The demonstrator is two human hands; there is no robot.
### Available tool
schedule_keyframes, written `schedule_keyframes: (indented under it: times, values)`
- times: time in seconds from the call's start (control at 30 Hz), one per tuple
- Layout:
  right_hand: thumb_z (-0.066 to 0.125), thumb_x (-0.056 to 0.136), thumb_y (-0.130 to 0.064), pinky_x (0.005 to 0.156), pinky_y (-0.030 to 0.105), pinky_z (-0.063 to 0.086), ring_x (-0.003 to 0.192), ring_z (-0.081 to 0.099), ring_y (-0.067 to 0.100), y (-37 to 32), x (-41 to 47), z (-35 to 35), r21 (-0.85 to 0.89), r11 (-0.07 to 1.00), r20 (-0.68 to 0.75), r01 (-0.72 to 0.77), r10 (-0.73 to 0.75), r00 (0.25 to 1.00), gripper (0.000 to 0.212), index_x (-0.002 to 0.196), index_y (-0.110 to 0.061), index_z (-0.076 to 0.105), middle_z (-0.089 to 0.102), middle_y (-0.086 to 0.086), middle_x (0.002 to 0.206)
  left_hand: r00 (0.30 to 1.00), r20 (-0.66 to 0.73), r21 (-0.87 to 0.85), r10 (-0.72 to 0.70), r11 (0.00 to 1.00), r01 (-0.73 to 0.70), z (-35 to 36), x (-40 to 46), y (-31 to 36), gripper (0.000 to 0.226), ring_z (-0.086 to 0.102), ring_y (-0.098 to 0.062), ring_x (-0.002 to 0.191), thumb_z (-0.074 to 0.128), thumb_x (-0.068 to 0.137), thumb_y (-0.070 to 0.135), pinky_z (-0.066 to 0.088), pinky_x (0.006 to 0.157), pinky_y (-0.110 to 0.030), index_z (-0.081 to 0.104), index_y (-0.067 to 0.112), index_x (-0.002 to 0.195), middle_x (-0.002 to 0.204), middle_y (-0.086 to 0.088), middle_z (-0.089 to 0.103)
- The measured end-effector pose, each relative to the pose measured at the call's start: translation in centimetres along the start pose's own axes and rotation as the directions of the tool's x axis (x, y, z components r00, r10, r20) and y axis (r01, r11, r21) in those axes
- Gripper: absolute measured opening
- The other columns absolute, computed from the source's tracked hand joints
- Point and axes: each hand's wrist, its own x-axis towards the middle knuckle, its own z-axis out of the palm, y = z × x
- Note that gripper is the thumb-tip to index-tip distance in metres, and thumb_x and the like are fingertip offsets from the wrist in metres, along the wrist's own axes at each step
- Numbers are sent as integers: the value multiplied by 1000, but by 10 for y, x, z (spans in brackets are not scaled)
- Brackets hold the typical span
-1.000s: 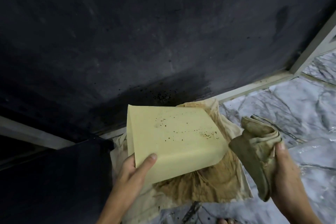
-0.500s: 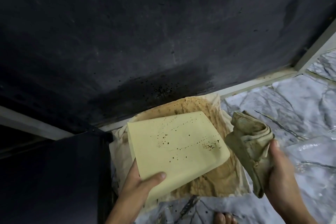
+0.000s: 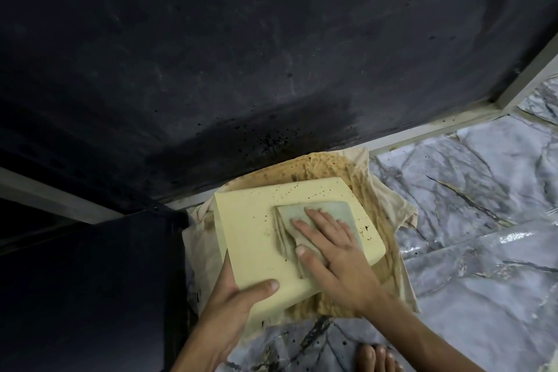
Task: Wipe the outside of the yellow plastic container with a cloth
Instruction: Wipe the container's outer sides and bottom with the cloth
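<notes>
The yellow container (image 3: pixel 259 238) sits tilted at centre frame, over a stained rag (image 3: pixel 374 190). My right hand (image 3: pixel 335 254) presses the folded cloth (image 3: pixel 320 214) flat, fingers spread, at its 3 o'clock side. My left hand (image 3: pixel 238 302) grips the 7 o'clock corner.

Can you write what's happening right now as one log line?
left hand: holds yellow plastic container | right hand: presses folded stained cloth on it | step: wiping

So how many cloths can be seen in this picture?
2. A folded greyish cloth lies flat on the yellow plastic container, pressed under the right hand. A stained beige cloth is spread on the floor beneath the container. Others may be hidden.
</notes>
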Motion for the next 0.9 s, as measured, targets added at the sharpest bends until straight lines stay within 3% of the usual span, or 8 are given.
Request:
schedule_keyframes:
  times: [0.13, 0.23, 0.3, 0.4, 0.53, 0.6, 0.77, 0.9]
  values:
    - [14, 89, -81, 125, 44, 1, 154, -7, 4, 36, 19, -20, -71, 977, -34, -203, 201, 979, 71, 155, -54, 16, 2, -20, 167, 1000, 1, 6, -9, 1000, 9, 4, 3, -1, 79, 78, -1, 106, 78, 85, -15, 60, 87, -24, 58, 43, 134, 120, 13, 83]
    - [26, 93, -76, 125, 48, -2, 155, -7, 13, 50, 37, -40, -85, 926, 16, -367, 369, 929, 68, 156, -52, 11, -2, -15, 169, 1000, 8, 15, -8, 1000, 8, 4, 6, 2, 76, 77, 4, 103, 82, 83, -11, 51, 91, -27, 58, 40, 135, 117, 17, 83]
    - [21, 97, -72, 123, 49, -12, 153, -20, 12, 38, 40, -35, -191, 942, 68, -276, 294, 953, 65, 156, -52, 0, -12, -15, 167, 1000, 21, 28, -1, 1000, 1, 3, 10, 2, 74, 77, 6, 103, 82, 84, -10, 53, 88, -23, 59, 41, 133, 117, 19, 83]
    - [5, 95, -75, 118, 42, -26, 144, -37, -1, -13, 38, -11, -111, 991, 174, -75, 93, 980, 57, 147, -64, -15, -26, -26, 161, 999, 46, 20, 22, 1000, -23, 4, 11, 2, 78, 78, -1, 110, 84, 75, 0, 64, 81, -20, 60, 41, 136, 123, 13, 83]
    - [2, 97, -66, 114, 31, -28, 147, -27, -4, -66, 52, 16, -23, 994, 276, 111, -100, 956, 52, 149, -64, 2, -13, -28, 165, 993, 79, 30, 91, 995, -93, 7, 6, 4, 76, 76, -6, 120, 75, 88, -13, 62, 85, -15, 58, 35, 145, 131, 7, 82]
    - [3, 99, -61, 118, 33, -21, 150, -19, -2, -66, 62, 15, 19, 998, 264, 52, -55, 963, 53, 152, -61, 12, -5, -28, 165, 993, 67, 29, 92, 995, -95, 6, 6, 2, 78, 77, -7, 120, 70, 89, -21, 63, 84, -16, 59, 32, 145, 130, 5, 82]
    - [24, 105, -55, 124, 42, -6, 155, -7, 13, 7, 77, -17, -176, 968, 136, -179, 204, 970, 52, 154, -56, 7, -5, -18, 167, 999, 21, 25, 41, 999, -41, 8, 6, -2, 73, 81, 0, 98, 72, 87, -21, 62, 73, -13, 61, 35, 132, 111, 11, 86]
    - [21, 105, -56, 125, 44, -1, 156, -4, 12, 37, 74, -32, -201, 914, 30, -352, 365, 930, 56, 158, -47, 8, 2, -12, 170, 1000, 2, 15, 8, 1000, -9, 7, 10, 1, 71, 80, 2, 97, 75, 86, -19, 61, 71, -11, 61, 33, 132, 111, 15, 86]
